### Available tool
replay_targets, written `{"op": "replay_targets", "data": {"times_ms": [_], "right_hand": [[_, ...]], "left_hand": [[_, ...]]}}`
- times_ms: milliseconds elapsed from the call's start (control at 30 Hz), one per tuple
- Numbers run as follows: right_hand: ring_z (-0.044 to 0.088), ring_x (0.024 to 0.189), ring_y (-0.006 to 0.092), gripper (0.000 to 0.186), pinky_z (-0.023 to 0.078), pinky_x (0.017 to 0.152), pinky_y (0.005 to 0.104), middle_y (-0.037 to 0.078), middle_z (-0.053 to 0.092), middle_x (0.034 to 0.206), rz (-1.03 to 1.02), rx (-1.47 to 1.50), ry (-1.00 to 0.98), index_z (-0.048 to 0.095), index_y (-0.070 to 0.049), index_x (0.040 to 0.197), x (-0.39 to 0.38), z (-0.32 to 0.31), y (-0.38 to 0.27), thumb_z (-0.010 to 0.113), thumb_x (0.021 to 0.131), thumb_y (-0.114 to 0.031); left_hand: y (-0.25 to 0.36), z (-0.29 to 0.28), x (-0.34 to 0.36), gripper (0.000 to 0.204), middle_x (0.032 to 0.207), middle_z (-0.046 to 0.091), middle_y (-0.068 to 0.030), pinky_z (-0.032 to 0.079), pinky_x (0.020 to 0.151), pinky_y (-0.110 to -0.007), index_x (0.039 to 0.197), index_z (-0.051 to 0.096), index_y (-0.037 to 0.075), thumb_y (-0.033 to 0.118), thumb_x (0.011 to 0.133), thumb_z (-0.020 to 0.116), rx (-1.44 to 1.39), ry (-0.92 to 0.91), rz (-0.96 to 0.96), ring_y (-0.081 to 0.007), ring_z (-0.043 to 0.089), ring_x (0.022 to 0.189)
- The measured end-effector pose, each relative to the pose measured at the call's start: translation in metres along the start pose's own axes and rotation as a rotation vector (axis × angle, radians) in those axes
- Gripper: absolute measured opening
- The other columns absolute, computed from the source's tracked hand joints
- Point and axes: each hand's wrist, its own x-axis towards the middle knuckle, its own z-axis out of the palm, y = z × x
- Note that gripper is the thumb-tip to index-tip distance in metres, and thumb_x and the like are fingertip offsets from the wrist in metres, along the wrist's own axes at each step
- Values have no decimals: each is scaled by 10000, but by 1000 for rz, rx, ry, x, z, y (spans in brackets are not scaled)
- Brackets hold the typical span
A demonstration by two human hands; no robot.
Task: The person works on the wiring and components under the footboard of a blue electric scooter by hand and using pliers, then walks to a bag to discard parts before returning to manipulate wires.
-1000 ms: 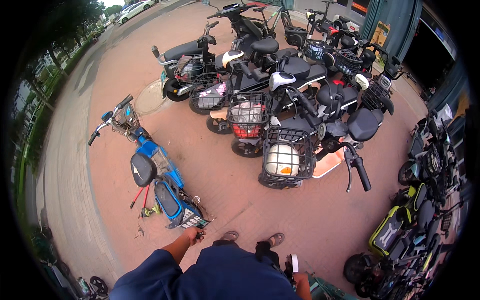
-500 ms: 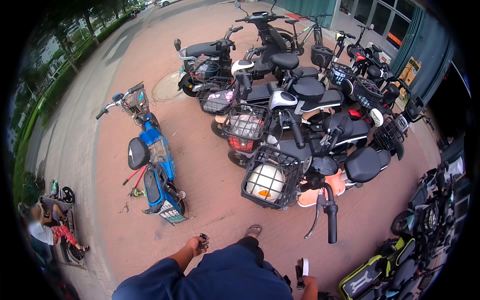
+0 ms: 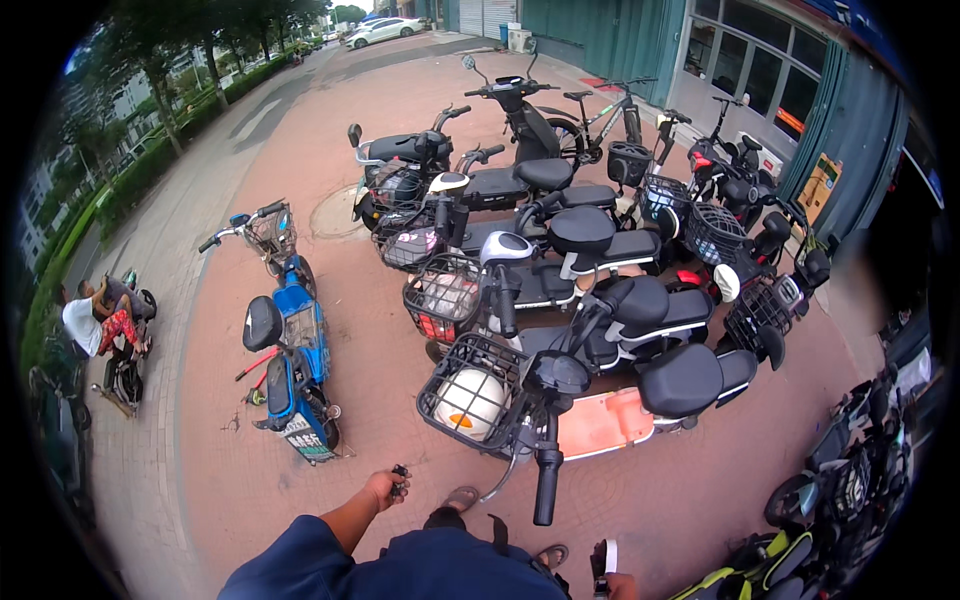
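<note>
Left hand [image 3: 385, 487] is clenched round a small dark bunch of keys [image 3: 400, 483], held out low, just near of the orange-decked scooter with a white helmet in its wire basket [image 3: 560, 420]. I'd keep the keys pinched firm. Right hand [image 3: 605, 572] grips something white, mostly cut off at the bottom edge, can't tell what.

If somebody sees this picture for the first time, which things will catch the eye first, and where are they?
A tight cluster of parked black scooters fills the middle and upper right, the nearest with an orange footboard and a white helmet in its front basket. A blue electric bike stands alone to the left on the red paving. At the bottom edge, the left hand holds a small dark object, while the right hand barely shows.
</note>
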Motion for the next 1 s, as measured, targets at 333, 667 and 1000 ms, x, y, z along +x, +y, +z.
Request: {"op": "replay_targets", "data": {"times_ms": [333,667,1000], "right_hand": [[685,749,243,304,581,680,368,127,694,873,-422,-180,-278,713,50,1024,-2,-154,-74,641,873,-204],[673,763,230,328,552,674,355,119,695,881,-409,-139,-305,705,47,1012,53,-246,-158,618,895,-247],[666,763,246,324,533,675,369,111,702,867,-376,-61,-242,703,47,987,75,-364,-176,621,888,-250]], "left_hand": [[-217,66,-76,261,919,647,-108,463,572,-360,1162,609,57,52,912,533,-314,116,16,-238,599,709],[-322,112,-79,253,917,658,-98,469,513,-360,1189,614,68,79,954,520,-323,213,-76,-228,622,685],[-266,294,-24,221,908,658,-75,475,523,-328,1189,617,77,91,979,552,-98,44,-66,-197,619,693]]}}
